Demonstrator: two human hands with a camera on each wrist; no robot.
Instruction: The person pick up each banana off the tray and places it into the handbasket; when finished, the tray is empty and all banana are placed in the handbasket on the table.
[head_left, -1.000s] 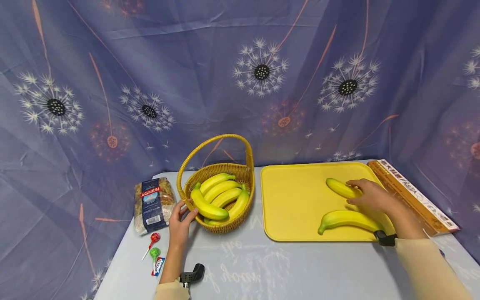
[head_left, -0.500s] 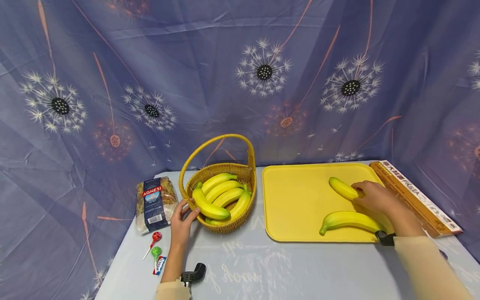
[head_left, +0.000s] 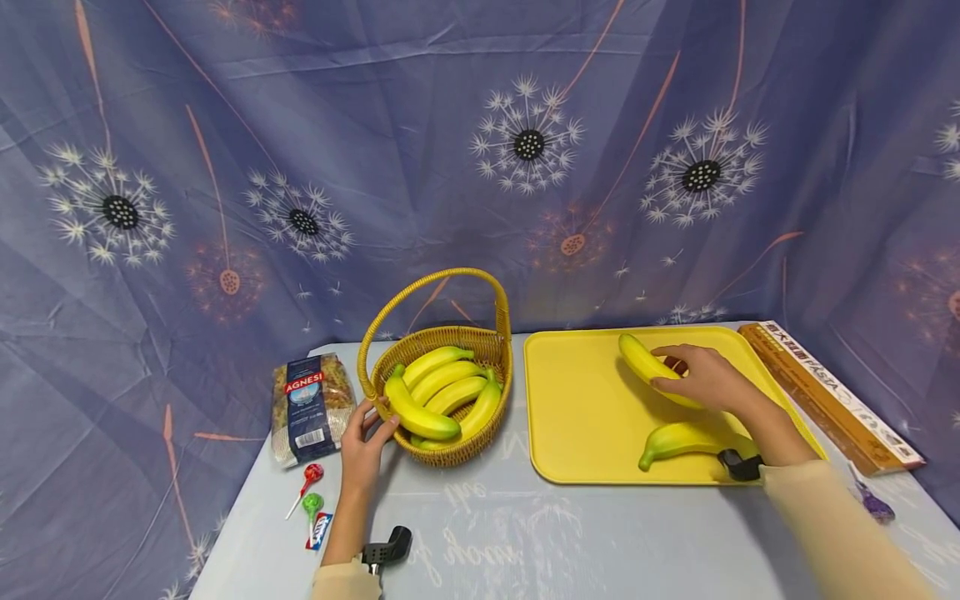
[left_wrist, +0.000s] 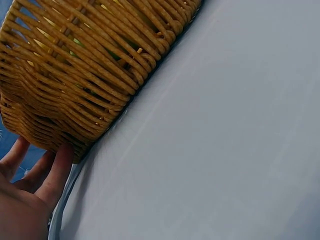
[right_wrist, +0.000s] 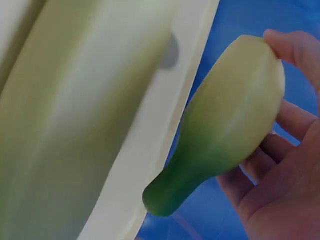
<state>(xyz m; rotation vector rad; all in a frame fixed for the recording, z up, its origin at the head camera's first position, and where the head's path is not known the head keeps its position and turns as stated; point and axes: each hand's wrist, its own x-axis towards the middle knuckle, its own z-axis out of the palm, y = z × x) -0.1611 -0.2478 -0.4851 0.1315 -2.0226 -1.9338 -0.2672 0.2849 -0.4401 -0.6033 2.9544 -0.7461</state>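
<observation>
My right hand grips a yellow banana between thumb and fingers, tilted over the yellow tray. In the right wrist view, that banana has its green stem end pointing away from the palm. A second banana lies near the tray's front edge, partly under my wrist. My left hand touches the left side of a wicker basket, beside the foot of its hoop handle. Several bananas lie in the basket. The left wrist view shows fairly straight fingers against the woven wall.
A pasta bag stands left of the basket. In front of it lie a red lollipop, a green lollipop and a small wrapped candy. Right of the tray are a long pasta box and a purple lollipop.
My right hand has closed on the far banana and lifted it, bringing it leftward over the tray. The left hand and basket stay in place.
</observation>
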